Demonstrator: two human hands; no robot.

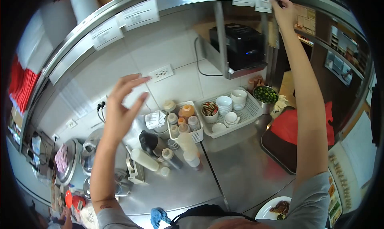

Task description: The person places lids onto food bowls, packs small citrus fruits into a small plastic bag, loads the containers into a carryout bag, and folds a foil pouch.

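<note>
Steel rail, slips, bottles in basket

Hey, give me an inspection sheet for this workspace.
Surface: steel counter, reflective.
Job's things: paper slip hanging from metal rail; small dark object, too small to identify.
Clutter: squeeze bottles in and outside a white basket; bowls in a pale tray; red bag on a dark tray.
Grippers: left hand raised, empty; right hand holding the dark object.
Cables: black cable beneath the shelf.
Surroundings: tiled wall, sockets.
</note>
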